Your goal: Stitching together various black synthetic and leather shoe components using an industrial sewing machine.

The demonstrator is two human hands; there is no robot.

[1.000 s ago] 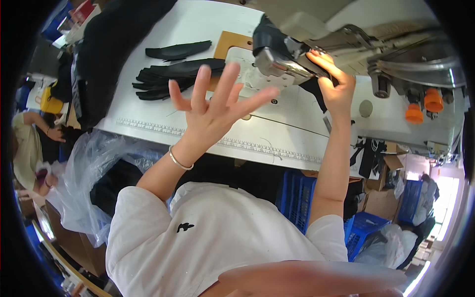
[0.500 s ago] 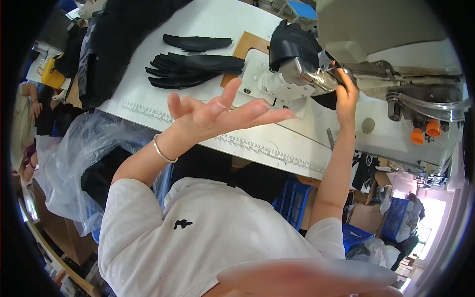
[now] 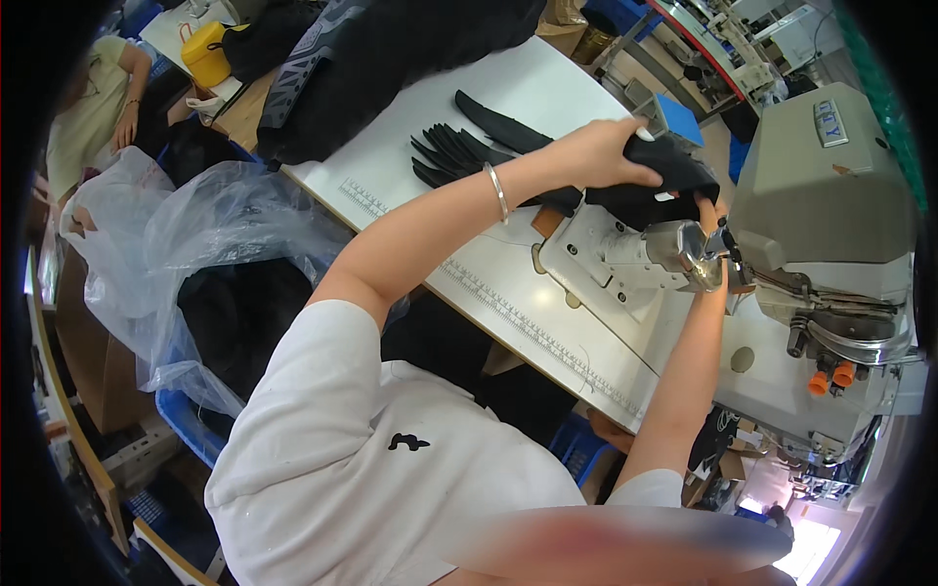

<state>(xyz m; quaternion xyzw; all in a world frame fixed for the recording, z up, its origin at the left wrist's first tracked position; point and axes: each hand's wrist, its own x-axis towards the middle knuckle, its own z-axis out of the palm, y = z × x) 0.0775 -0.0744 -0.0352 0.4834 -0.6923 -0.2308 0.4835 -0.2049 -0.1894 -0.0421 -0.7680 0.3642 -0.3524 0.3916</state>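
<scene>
My left hand [image 3: 618, 156], with a bangle on its wrist, grips a black curved fabric piece [image 3: 674, 164], thumb on the near side. The piece arches over the far side of the sewing machine's [image 3: 806, 186] shiny metal sewing end [image 3: 679, 249]. My right hand [image 3: 711, 212] reaches up behind that end, which partly hides it. Its visible fingers are closed at the right end of the black piece. To the left, a fanned stack of black curved pieces [image 3: 454, 156] lies on the white table [image 3: 489, 303], with a single black strip [image 3: 503, 122] beyond it.
A dark bulky fabric heap [image 3: 410, 68] covers the table's far left. Clear plastic sheeting [image 3: 225, 220] hangs over a blue crate [image 3: 186, 425] at my left. A ruler strip [image 3: 518, 317] runs along the near edge. Another person [image 3: 98, 107] sits at far left.
My left hand was open above the table and has moved right and away to grip the black piece. My right hand has shifted behind the metal end. The view has turned.
</scene>
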